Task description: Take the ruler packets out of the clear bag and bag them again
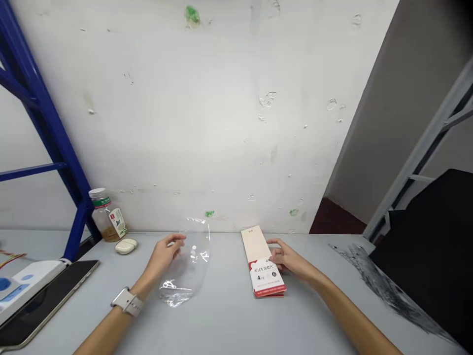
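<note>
Left hand (165,254): half-curled against clear plastic film (186,273); hold cannot be told.
Right hand (286,260): fingers loosely bent at printed red-and-cream carton (264,264); hold cannot be told.

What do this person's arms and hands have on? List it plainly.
The left hand and right hand are bare, with no gloves or rings visible. The left arm and right arm show no sleeves. A watch with a white strap sits on the left wrist; the right wrist shows nothing.
</note>
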{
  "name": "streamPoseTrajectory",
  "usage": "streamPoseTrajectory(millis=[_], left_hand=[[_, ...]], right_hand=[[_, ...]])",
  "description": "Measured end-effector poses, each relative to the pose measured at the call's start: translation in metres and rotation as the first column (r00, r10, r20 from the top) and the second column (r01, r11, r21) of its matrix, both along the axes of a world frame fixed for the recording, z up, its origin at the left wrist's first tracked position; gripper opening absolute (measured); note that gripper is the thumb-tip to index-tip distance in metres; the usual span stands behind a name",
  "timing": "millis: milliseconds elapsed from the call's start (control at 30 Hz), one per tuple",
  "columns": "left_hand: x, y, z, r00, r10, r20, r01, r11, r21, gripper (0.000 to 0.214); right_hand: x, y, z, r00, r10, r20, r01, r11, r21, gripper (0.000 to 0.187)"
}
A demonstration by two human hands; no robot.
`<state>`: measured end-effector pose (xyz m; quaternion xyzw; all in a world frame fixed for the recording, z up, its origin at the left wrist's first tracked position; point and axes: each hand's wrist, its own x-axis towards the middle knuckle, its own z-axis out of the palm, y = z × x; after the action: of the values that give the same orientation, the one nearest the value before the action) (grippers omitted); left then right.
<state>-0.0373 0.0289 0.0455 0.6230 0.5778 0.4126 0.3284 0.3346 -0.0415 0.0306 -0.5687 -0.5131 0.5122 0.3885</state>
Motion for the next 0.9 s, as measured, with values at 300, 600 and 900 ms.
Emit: streamPoseTrajectory(millis=[300,600,900], left_hand=[[-0.001,0.001,-0.017,0.905,0.069,-0.419,-0.074,0.997,0.004,0.035],[-0.002,0.000,-0.017,0.921,-0.031,-0.389,-0.014,0.993,-0.113,0.051],[0.015,-0.008,-0.014,0.981,-0.136,-0.140,0.115,0.982,-0.148,0.047]], right_hand=[[0.008,0.004,-0.013,0.968,-0.022,0.251,0.036,0.998,-0.050,0.045],[0.006,0.006,-0.014,0.974,-0.116,0.192,0.115,0.993,0.016,0.034],[-0.015,-0.005,0.002,0.999,-0.038,-0.013,0.038,0.999,0.031,0.025]])
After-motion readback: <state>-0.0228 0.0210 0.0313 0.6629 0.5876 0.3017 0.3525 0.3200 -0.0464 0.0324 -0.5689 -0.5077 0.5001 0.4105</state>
